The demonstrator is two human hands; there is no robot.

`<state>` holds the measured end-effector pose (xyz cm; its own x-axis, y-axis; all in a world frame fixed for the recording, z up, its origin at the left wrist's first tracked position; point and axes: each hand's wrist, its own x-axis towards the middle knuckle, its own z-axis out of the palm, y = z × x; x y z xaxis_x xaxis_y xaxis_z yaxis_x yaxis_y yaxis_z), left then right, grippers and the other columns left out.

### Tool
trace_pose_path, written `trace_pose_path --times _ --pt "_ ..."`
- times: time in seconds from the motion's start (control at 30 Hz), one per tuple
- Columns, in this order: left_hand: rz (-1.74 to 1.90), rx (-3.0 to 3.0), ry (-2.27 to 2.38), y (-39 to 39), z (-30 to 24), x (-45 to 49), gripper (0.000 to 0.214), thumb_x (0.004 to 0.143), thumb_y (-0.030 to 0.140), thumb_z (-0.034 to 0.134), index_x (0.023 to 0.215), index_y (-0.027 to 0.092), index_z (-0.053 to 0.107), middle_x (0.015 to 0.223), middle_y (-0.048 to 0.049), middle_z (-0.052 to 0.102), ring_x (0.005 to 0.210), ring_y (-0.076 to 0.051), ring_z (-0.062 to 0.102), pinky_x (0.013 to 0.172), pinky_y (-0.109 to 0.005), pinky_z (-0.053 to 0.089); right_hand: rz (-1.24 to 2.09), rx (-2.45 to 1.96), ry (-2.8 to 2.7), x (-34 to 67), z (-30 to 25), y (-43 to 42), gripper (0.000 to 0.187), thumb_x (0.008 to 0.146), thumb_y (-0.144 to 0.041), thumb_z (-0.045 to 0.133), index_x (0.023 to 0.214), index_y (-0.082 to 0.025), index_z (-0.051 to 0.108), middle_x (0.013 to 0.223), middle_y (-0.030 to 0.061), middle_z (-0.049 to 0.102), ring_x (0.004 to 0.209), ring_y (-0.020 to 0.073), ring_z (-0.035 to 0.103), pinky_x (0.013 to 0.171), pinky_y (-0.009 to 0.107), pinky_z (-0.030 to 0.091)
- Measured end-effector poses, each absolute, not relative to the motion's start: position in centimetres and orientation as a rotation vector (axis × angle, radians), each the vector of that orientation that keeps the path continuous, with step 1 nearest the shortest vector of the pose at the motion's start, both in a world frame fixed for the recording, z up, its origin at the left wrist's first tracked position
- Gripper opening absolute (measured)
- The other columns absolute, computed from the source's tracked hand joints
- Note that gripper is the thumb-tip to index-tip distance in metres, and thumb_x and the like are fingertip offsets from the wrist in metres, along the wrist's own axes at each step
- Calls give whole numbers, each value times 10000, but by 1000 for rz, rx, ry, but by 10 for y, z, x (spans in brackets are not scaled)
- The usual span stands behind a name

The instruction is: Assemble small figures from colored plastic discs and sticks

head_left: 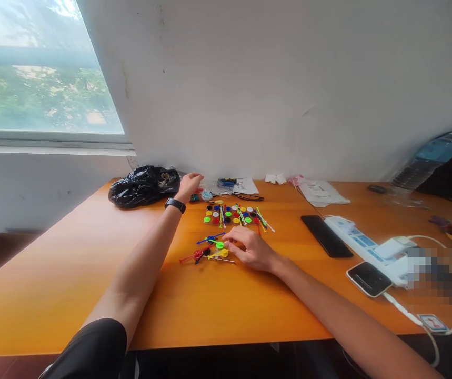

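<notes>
pinching a round green plastic disc (220, 245), right hand (251, 250); left hand (188, 186) curls by crinkly black bag (143, 185), grip unclear.

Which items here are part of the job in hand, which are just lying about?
In hand: loose cluster of coloured plastic discs and thin sticks at the right hand; rows of coloured plastic discs and sticks behind it; small parts at the left hand.
Lying about: crumpled black plastic bag; flat black phone; white power strip; white-edged phone; clear plastic bottle; white papers.
</notes>
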<state>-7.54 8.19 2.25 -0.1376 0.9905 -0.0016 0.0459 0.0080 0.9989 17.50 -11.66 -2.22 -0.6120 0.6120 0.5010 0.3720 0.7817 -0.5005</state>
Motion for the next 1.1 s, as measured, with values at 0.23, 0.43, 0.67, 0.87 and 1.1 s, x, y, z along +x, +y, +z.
trace_pose_path --times 0.23,0.43,0.67,0.87,1.1 --pt "1207 896 1220 88 22 -72 531 940 369 770 1372 122 585 1208 -213 637 871 -224 761 763 -300 645 480 -738 -2286 176 -23 -117 222 1140 -347 549 1120 -198 712 1019 82 714 932 257 659 841 364 508" --pt "1294 801 1099 87 19 -69 285 982 283 710 1217 145 624 1262 -170 616 924 -205 739 791 -290 647 499 -745 -2301 176 -22 -117 218 1133 -335 549 1091 -198 714 985 72 707 903 248 649 816 350 478" --pt "1392 726 1069 92 16 -70 170 915 167 754 1049 127 658 1232 -174 595 1055 -242 689 841 -316 651 493 -771 -2314 176 -21 -119 226 1125 -329 555 1075 -191 727 957 70 705 870 239 641 787 338 474" --pt "1450 637 1041 101 14 -67 241 885 116 751 1105 146 658 1264 -166 555 1162 -246 613 916 -380 664 516 -780 -2322 176 -18 -121 226 1119 -324 558 1064 -183 727 959 70 704 855 231 635 769 328 474" --pt "1493 593 1029 106 10 -66 145 896 81 742 968 128 626 1091 -151 616 1078 -231 640 902 -382 661 538 -824 -2328 176 -16 -121 218 1105 -311 568 1025 -178 722 915 63 684 812 219 613 738 310 476"
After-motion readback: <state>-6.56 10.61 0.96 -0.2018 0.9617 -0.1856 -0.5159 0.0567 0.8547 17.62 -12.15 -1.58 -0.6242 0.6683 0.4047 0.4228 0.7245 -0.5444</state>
